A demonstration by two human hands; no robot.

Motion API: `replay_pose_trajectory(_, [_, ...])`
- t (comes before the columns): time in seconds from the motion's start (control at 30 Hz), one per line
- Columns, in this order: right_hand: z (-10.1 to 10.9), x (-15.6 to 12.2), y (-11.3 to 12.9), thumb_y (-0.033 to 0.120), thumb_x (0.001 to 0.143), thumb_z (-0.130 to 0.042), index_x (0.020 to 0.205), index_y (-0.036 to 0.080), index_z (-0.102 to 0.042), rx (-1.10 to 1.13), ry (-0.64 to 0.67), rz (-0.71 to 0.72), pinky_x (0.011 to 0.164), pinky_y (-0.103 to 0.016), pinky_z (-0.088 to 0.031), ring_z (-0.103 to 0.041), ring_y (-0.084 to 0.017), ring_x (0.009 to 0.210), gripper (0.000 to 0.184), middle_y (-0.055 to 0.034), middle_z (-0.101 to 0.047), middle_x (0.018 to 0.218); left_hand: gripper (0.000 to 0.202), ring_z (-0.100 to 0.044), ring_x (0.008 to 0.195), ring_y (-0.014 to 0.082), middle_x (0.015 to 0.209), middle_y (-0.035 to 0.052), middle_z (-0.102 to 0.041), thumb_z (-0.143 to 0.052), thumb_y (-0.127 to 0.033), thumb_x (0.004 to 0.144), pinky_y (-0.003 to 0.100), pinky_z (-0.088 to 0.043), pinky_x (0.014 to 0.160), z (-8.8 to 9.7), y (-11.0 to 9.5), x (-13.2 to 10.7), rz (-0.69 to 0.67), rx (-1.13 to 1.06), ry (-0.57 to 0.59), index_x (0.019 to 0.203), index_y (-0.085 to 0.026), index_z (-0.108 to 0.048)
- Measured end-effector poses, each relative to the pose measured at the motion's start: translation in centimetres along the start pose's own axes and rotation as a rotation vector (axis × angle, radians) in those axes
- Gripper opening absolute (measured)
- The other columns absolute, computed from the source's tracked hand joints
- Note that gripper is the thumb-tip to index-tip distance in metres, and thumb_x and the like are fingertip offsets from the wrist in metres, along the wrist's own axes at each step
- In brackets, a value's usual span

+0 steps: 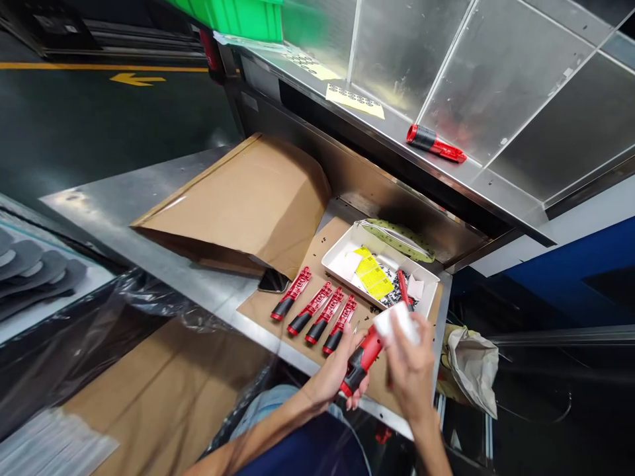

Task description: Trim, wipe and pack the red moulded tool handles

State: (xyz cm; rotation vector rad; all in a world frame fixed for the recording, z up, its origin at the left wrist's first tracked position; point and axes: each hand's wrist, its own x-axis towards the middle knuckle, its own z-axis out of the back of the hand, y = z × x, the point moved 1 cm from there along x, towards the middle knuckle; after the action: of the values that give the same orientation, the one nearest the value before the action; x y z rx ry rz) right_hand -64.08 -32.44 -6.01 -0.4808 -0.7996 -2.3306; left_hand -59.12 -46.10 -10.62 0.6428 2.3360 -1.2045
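L hand (pixel 330 377) — grip clamped on red-blk tool handle (pixel 362 362); R hand (pixel 409 363) — clamped on white cloth (pixel 397 324).

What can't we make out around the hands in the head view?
Head view:
- White item in the right hand: motion-blurred, kind unclear.
- Red-and-black tool: partly hidden by the left hand.
- Dark slab: partly hidden by the brown paper bag.
- Printed sheet in the white tray: too small to read.

the person wears a dark navy top (pixel 302 453) over pale blue jeans (pixel 262 406). the top looks plain where it shows. the left hand (pixel 335 373) and right hand (pixel 409 373) are bare
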Motion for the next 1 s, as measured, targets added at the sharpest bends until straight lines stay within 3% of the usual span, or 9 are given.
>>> replay_pose_trajectory(0.13, [-0.4,0.0,0.1,0.031,0.1,-0.051,0.134,0.027,-0.063,0.032,0.027,0.03,0.088,-0.037,-0.056,-0.06,-0.023,0.115,0.037,-0.0138,-0.055,0.128,0.113,-0.049,0.035,0.015,0.044,0.0008,-0.055,-0.006,-0.093,0.075,0.023,-0.038,0.038,0.1,-0.2,0.1,-0.039,0.07,-0.05,0.131,-0.009,-0.057])
replay_pose_trajectory(0.23, [-0.5,0.0,-0.1,0.03,0.1,-0.05,0.135,0.025,-0.062,0.018,-0.05,-0.049,0.087,-0.038,-0.056,-0.061,-0.024,0.113,0.037,-0.0146,-0.055,0.126,0.109,-0.05,0.036,0.0146,0.047,-0.0005,-0.057,-0.014,-0.094,0.076,0.021,-0.036,0.037,-0.1,-0.8,-0.4,-0.13,0.066,0.0,0.14,-0.013,-0.049])
replay_pose_trajectory(0.33, [-0.6,-0.1,0.0,0.03,0.099,-0.052,0.137,0.029,-0.06,0.057,0.022,0.041,0.088,-0.038,-0.057,-0.06,-0.024,0.117,0.039,-0.0136,-0.055,0.129,0.108,-0.049,0.035,0.0145,0.043,-0.0011,-0.054,-0.023,-0.096,0.073,0.021,-0.033,0.036,-0.1,-1.1,-0.4,-0.206,0.088,-0.009,0.133,-0.012,-0.056])
replay_pose_trajectory(0.5, [-0.3,0.4,-1.1,0.031,0.099,-0.052,0.134,0.027,-0.063,0.007,-0.071,-0.006,0.088,-0.039,-0.057,-0.061,-0.024,0.115,0.037,-0.0134,-0.054,0.127,0.106,-0.04,0.029,0.0105,0.045,0.0,-0.056,-0.017,-0.095,0.074,0.018,-0.022,0.033,-0.2,-1.2,-0.1,0.004,-0.055,0.095,0.129,-0.014,-0.056])
replay_pose_trajectory(0.63, [0.2,0.2,-1.8,0.03,0.1,-0.051,0.135,0.029,-0.062,0.044,0.066,0.084,0.091,-0.038,-0.056,-0.06,-0.023,0.119,0.037,-0.0127,-0.055,0.13,0.085,-0.033,0.031,0.0041,0.053,0.001,-0.06,-0.03,-0.088,0.083,0.014,-0.013,0.034,-0.2,-2.2,-0.8,0.098,-0.219,0.15,0.113,-0.015,-0.062])
replay_pose_trajectory(0.73, [0.7,0.3,-2.3,0.034,0.099,-0.051,0.131,0.027,-0.065,-0.012,0.008,0.011,0.088,-0.04,-0.057,-0.061,-0.025,0.115,0.035,-0.0135,-0.056,0.126,0.072,-0.033,0.031,0.0025,0.061,0.0021,-0.064,-0.04,-0.083,0.085,0.014,-0.008,0.035,-0.1,-2.5,-0.9,0.188,-0.303,0.24,0.101,-0.016,-0.062])
replay_pose_trajectory(0.8, [0.8,0.3,-1.9,0.033,0.099,-0.053,0.132,0.028,-0.064,0.016,0.053,0.046,0.091,-0.039,-0.056,-0.06,-0.024,0.116,0.036,-0.0131,-0.055,0.128,0.067,-0.034,0.031,0.003,0.056,-0.0014,-0.058,-0.047,-0.082,0.082,0.015,-0.007,0.035,0.1,-2.3,-0.6,0.258,-0.341,0.202,0.084,-0.017,-0.059])
replay_pose_trajectory(0.9, [0.6,0.3,-1.1,0.035,0.1,-0.051,0.131,0.03,-0.065,0.055,0.125,0.055,0.092,-0.037,-0.057,-0.061,-0.022,0.116,0.035,-0.0117,-0.057,0.128,0.063,-0.035,0.03,0.0043,0.051,-0.0056,-0.051,-0.053,-0.081,0.08,0.015,-0.008,0.036,0.1,-1.9,-0.1,0.26,-0.365,0.15,0.08,-0.018,-0.055])
replay_pose_trajectory(1.0, [0.4,0.2,-0.4,0.036,0.1,-0.049,0.126,0.028,-0.069,0.025,0.05,-0.069,0.087,-0.037,-0.058,-0.063,-0.022,0.11,0.033,-0.0116,-0.059,0.123,0.063,-0.038,0.032,0.0052,0.052,-0.0066,-0.05,-0.051,-0.081,0.082,0.016,-0.01,0.037,-0.1,-1.7,0.0,0.186,-0.35,0.185,0.092,-0.019,-0.059])
